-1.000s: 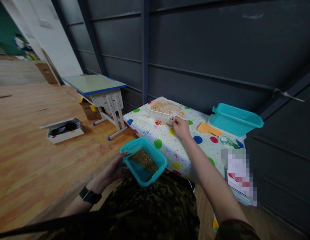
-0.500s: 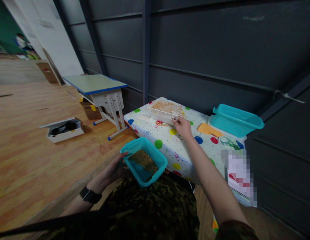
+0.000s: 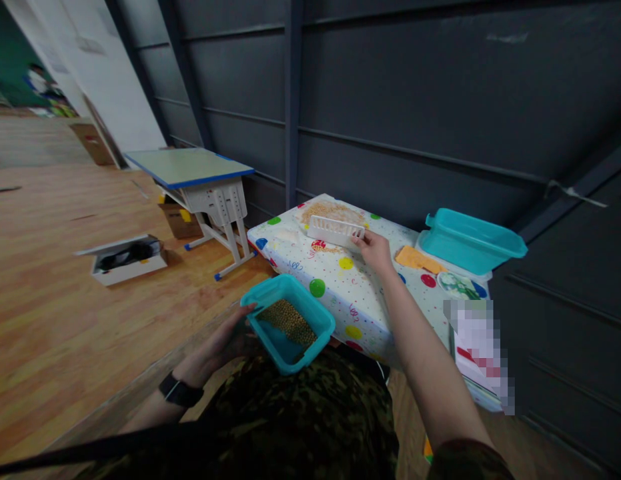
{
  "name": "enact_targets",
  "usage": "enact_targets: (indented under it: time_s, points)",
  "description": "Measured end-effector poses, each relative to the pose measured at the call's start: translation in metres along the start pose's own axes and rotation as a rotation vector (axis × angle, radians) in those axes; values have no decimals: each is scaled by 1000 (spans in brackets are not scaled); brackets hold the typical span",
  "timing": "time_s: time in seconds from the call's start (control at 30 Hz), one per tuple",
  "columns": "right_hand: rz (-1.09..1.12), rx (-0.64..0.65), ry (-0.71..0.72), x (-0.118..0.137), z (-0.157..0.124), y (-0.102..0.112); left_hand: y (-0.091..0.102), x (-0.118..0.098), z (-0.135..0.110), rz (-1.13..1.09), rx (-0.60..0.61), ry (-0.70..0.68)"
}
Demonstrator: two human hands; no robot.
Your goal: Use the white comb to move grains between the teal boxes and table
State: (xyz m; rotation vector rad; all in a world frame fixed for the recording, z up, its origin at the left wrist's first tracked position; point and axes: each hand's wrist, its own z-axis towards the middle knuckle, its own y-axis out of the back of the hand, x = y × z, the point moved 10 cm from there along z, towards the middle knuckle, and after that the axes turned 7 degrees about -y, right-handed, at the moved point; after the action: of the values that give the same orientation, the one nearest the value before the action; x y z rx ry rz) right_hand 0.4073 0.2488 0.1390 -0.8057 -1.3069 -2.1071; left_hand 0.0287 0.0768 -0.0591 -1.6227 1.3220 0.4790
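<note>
My left hand grips the near left side of a small teal tub holding brownish beans, tilted over my lap. My right hand reaches across the polka-dot table and pinches the right corner of a white slotted basket, which is lifted and tipped up. A heap of pale yellow grains lies spread on the table behind the basket.
A larger teal tub sits at the table's right end, with an orange cloth and a round printed lid beside it. A dark panelled wall runs behind. Left, a blue-edged desk and an open box stand on the wooden floor.
My right hand has moved slightly right and raised the white basket's corner, tipping the basket up off the grains. The left hand and its teal tub have stayed still.
</note>
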Motion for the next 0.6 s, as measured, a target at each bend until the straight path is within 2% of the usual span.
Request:
enact_targets:
  time_s: [0.2, 0.43, 0.6]
  points:
    - [30, 23, -34, -10, 5, 4, -4, -3, -1, 13, 35, -17]
    - [35, 38, -16, -10, 4, -1, -2, -1, 0, 15, 7, -4]
    - [32, 5, -27, -12, 4, 0, -2, -1, 0, 18, 12, -7]
